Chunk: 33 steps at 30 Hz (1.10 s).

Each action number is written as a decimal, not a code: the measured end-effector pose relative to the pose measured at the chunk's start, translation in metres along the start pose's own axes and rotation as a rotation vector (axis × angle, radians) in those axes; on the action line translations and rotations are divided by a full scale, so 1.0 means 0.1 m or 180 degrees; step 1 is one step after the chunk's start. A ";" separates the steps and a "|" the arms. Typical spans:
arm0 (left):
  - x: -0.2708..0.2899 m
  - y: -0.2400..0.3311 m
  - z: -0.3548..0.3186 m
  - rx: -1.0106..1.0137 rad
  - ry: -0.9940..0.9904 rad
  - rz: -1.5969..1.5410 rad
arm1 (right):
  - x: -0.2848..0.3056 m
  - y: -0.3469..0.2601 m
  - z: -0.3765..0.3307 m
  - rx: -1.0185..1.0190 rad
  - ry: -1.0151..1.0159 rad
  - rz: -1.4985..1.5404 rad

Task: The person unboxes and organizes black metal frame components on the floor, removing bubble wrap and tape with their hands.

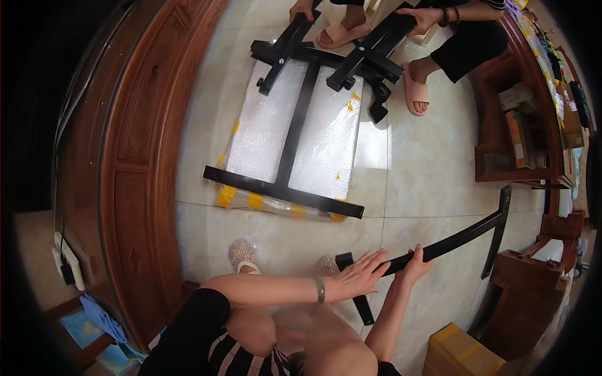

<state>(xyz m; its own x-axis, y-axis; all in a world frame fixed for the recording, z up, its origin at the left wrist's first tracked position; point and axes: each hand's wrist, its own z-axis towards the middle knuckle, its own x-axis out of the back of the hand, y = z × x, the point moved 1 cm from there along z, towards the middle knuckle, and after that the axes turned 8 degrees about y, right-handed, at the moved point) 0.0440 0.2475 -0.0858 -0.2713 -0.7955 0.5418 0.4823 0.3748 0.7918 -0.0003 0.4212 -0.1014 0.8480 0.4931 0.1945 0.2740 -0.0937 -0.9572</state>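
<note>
A black metal frame piece (pixel 461 243), a long bar with a crosspiece at each end, slants over the floor to my right. My right hand (pixel 414 268) is wrapped round its bar. Beside it, my left hand (pixel 357 276) lies along the bar with fingers stretched out, partly covering it. Ahead, a larger I-shaped black metal frame (pixel 295 128) rests on a flat board in bubble wrap (pixel 326 135) with yellow tape. Across from me a person's hands (pixel 421 20) hold two black metal pieces (pixel 376 50) over the frame's far end.
A carved wooden cabinet (pixel 141 156) runs along the left. Wooden furniture (pixel 520 119) with stored items stands on the right. A cardboard box (pixel 464 351) sits at the lower right, blue cloth (pixel 103 316) at the lower left. The other person's pink slippers (pixel 417 91) are near the frame.
</note>
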 end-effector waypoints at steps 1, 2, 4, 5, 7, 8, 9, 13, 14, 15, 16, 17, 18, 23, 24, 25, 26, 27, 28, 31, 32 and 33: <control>0.10 0.02 0.00 -0.0029 0.0148 0.0066 | 0.07 0.04 0.05 -0.0038 0.0048 -0.0056; 0.21 -0.02 0.02 -0.0090 0.0301 0.0129 | 0.14 0.10 0.12 -0.0055 0.0111 -0.0092; 0.50 -0.36 0.00 0.0366 0.0839 -0.0460 | 0.33 0.25 0.33 -0.0189 0.0086 -0.0297; 0.76 -0.50 0.07 0.0947 0.1083 -0.0956 | 0.46 0.35 0.48 -0.0225 0.0077 -0.0371; 1.27 -0.86 0.09 0.1637 0.1924 -0.0535 | 0.59 0.56 0.59 -0.0310 0.0057 -0.0569; 1.53 -1.18 0.01 0.1466 0.2375 -0.0025 | 0.58 0.72 0.55 -0.0378 0.0011 -0.0551; 1.81 -1.29 0.12 0.1348 0.2488 0.0246 | 0.65 0.86 0.60 -0.0452 -0.0002 -0.0699; 2.21 -1.65 0.85 0.1247 0.2376 0.0854 | 1.02 1.31 0.87 -0.0305 0.0039 -0.1032; 2.27 -1.75 1.01 0.1240 0.2291 0.0934 | 0.98 1.38 0.81 -0.0280 0.0030 -0.1044; 2.28 -1.84 1.20 0.1232 0.2284 0.0943 | 0.98 1.39 0.78 -0.0281 0.0006 -0.1136; 2.27 -1.91 1.42 0.1252 0.2047 0.1019 | 1.02 1.42 0.82 -0.0269 0.0017 -0.1122; 2.27 -1.95 1.63 0.1252 0.1821 0.1101 | 1.04 1.47 0.85 -0.0155 0.0012 -0.1100; 2.26 -1.98 1.81 0.1216 0.1840 0.1098 | 1.07 1.51 0.90 -0.0038 0.0009 -0.1079; 1.99 -2.35 2.25 0.1748 0.1359 0.0658 | 1.10 1.64 0.89 -0.0004 -0.0300 -0.1279; 1.99 -2.43 2.31 0.1743 0.1368 0.0634 | 1.10 1.69 0.96 0.0017 -0.0288 -0.1287; 1.98 -2.49 2.31 0.1780 0.1417 0.0647 | 1.11 1.71 0.94 -0.0015 -0.0340 -0.1286; 1.96 -2.55 2.28 0.1821 0.1465 0.0669 | 1.12 1.74 0.92 -0.0054 -0.0398 -0.1281; 1.95 -2.59 2.25 0.1652 0.1706 0.0719 | 1.10 1.79 0.90 -0.0126 -0.0399 -0.1322; 1.95 -2.50 2.28 0.1747 0.1622 0.0415 | 1.11 1.81 0.93 -0.0042 -0.0458 -0.1186; 1.84 -2.45 2.22 0.1776 0.1516 0.0260 | 1.19 1.88 0.99 -0.0025 -0.0409 -0.1201; 1.79 -2.39 2.19 0.1756 0.1620 0.0242 | 1.21 1.91 1.02 -0.0013 -0.0405 -0.1246; 1.73 -2.33 2.16 0.1730 0.1717 0.0221 | 1.24 1.94 1.03 -0.0004 -0.0392 -0.1288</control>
<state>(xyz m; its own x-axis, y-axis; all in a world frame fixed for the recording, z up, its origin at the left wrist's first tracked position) -0.2953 0.1250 -0.1159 0.2558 -0.8314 0.4933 -0.0317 0.5027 0.8639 0.1114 0.5536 -0.2847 0.6114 0.5900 0.5274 0.5743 0.1277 -0.8086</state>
